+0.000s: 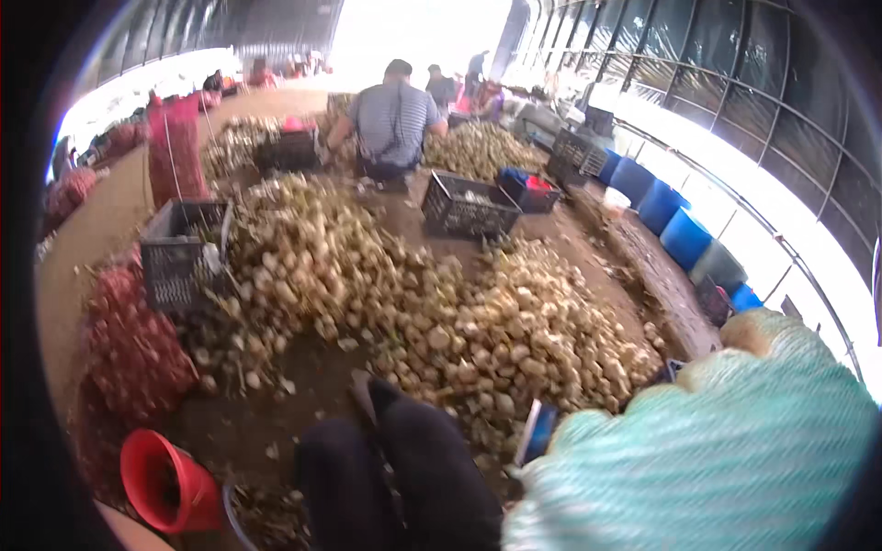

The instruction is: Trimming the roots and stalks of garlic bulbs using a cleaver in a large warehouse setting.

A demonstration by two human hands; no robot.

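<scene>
Head cam: I'm looking down a long shed, with a brown dirt floor [312, 376] and dark sheeting on a metal frame [707, 50] at upper right, daylight glaring in below it. Pale, garlic-like bulbs [514, 340], way too many to count, sprawl across the middle, with more piles farther up.

My count: four black slatted plastic crates [469, 216], one round red plastic bucket [188, 491] at lower left, two dark-trousered legs [436, 459] at bottom centre, and at least four blue plastic drums [684, 239] along the right. Red mesh sacks [138, 349] line the left. A person in a striped shirt [390, 124] sits upper centre, back to me; others are blurry beyond.

Biggest blocker: a lumpy teal mesh-like bulk [698, 459], lower right, hiding that corner. I can't make out the wearer's hands, so can't tell their grip.
</scene>
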